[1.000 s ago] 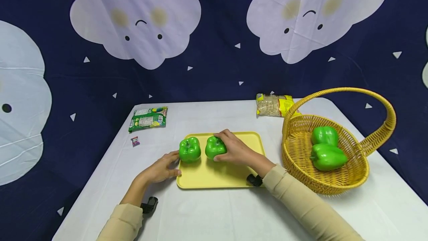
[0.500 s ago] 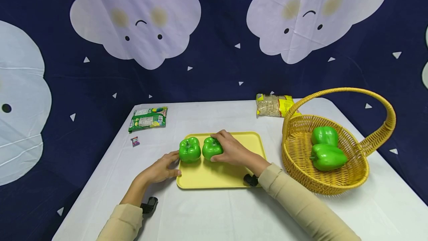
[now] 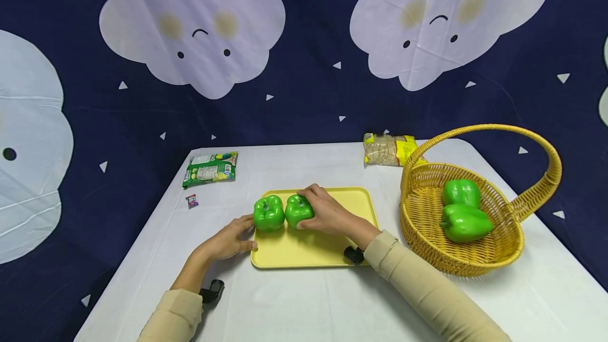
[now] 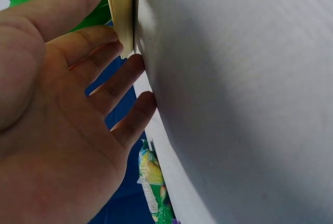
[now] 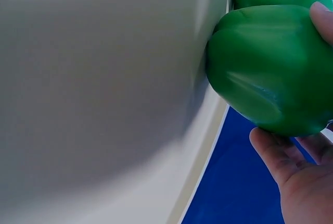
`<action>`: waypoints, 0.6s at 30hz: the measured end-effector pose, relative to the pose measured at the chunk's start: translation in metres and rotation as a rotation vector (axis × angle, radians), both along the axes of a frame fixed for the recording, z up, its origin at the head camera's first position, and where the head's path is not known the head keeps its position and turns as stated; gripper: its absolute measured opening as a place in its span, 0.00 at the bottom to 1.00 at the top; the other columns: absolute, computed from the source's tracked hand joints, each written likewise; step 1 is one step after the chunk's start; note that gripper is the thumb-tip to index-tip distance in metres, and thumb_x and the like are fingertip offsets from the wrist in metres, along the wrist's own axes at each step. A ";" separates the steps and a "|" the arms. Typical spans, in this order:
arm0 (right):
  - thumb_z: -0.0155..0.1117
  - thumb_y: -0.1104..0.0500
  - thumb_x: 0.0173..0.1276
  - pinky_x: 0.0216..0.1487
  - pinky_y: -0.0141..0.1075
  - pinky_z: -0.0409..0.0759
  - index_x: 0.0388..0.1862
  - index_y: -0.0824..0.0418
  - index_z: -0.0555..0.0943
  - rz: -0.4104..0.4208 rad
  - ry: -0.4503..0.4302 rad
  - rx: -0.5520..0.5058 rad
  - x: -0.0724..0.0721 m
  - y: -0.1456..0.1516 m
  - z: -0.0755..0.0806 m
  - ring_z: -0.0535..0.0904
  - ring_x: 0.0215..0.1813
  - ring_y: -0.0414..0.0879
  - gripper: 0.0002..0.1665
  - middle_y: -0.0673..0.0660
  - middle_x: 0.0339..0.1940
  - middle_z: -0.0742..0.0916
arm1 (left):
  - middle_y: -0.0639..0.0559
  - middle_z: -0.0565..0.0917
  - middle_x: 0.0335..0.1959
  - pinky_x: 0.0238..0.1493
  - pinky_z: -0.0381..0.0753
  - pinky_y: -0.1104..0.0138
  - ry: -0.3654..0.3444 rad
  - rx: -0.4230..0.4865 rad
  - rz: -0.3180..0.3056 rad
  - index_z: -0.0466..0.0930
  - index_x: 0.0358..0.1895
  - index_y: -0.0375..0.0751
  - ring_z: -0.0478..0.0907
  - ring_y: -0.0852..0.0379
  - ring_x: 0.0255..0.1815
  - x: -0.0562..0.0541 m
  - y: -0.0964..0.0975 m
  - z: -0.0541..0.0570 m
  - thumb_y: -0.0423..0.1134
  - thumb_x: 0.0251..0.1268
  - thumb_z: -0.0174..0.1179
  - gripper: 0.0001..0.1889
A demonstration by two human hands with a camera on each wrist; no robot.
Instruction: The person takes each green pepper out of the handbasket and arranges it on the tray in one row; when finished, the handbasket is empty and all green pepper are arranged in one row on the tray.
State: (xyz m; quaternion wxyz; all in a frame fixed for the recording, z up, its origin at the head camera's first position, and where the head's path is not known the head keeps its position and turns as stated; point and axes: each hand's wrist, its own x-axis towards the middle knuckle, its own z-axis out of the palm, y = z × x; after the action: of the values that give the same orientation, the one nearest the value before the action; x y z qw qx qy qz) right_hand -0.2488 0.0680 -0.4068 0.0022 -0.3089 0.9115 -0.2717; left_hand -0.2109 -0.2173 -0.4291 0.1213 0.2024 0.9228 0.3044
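On the yellow tray [image 3: 304, 252], two green bell peppers stand upright side by side. My right hand [image 3: 330, 216] grips the right-hand bell pepper [image 3: 296, 211], thumb on its near side and fingers on its far side. The left-hand bell pepper [image 3: 268, 214] stands close against it, near the tray's left edge. My left hand [image 3: 227, 240] rests at that edge, fingertips and thumb against the rim, fingers spread and loosely extended in the left wrist view. In the right wrist view the gripped pepper fills the space between thumb and fingers.
A wicker basket [image 3: 413, 232] with a tall handle stands at the right, two more green peppers [image 3: 465, 223] inside. At the back lie a green snack bag [image 3: 210, 169] on the left and a yellow bag [image 3: 390, 149] on the right. A small purple packet [image 3: 192, 201] lies left.
My right hand has slid its bell pepper left across the tray, narrowing the gap to the other pepper. My left hand has stayed at the tray's left edge.
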 end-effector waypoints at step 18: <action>0.73 0.43 0.52 0.58 0.41 0.75 0.70 0.57 0.62 -0.006 -0.007 0.002 0.000 0.002 0.000 0.71 0.58 0.48 0.50 0.56 0.59 0.71 | 0.33 0.60 0.71 0.70 0.52 0.39 0.001 -0.004 0.004 0.63 0.68 0.31 0.53 0.31 0.72 0.000 0.000 0.001 0.41 0.58 0.64 0.35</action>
State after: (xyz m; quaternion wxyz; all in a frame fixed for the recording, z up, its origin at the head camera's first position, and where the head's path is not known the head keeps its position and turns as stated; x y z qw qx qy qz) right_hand -0.2491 0.0699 -0.4071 0.0047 -0.3053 0.9126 -0.2718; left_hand -0.2109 -0.2172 -0.4282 0.1205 0.2003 0.9240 0.3026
